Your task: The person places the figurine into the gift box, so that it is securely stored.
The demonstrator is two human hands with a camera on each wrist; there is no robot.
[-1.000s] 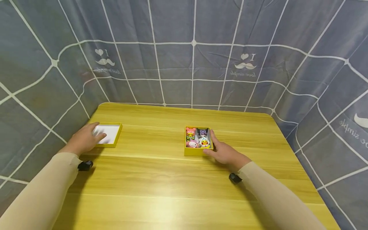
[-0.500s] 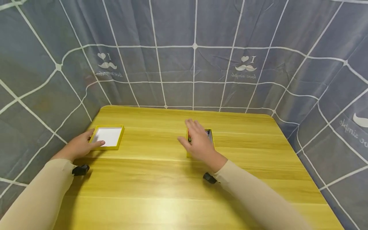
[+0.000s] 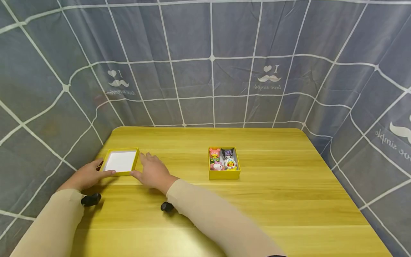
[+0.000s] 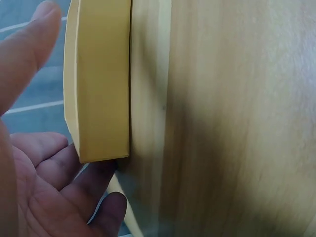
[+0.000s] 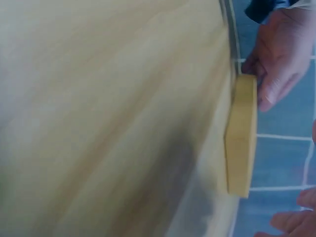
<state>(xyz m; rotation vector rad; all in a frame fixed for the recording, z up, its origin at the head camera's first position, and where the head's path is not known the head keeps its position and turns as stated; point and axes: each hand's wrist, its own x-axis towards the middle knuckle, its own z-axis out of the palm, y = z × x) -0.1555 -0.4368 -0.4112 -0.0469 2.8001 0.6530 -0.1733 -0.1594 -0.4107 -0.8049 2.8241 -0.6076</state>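
A shallow yellow box lid (image 3: 120, 161) with a white inside lies open side up at the left of the table. My left hand (image 3: 84, 175) is at its left side, thumb over the near rim and fingers curled around the left end. In the left wrist view those fingers (image 4: 81, 192) are at the corner of the lid's yellow wall. My right hand (image 3: 155, 173) is at the lid's right side, fingers extended, thumb near the front right corner. Right of centre stands a yellow box (image 3: 224, 175) holding several small figurines (image 3: 227, 154).
The wooden table (image 3: 244, 214) reaches to a grey-blue curtain (image 3: 192, 32) with white grid lines at the back and both sides. The lid sits close to the left table edge. Black wrist devices (image 3: 91, 200) are strapped below both hands.
My right hand has left the figurine box and crossed left to the lid. My left hand has shifted from above the lid down to its left side.
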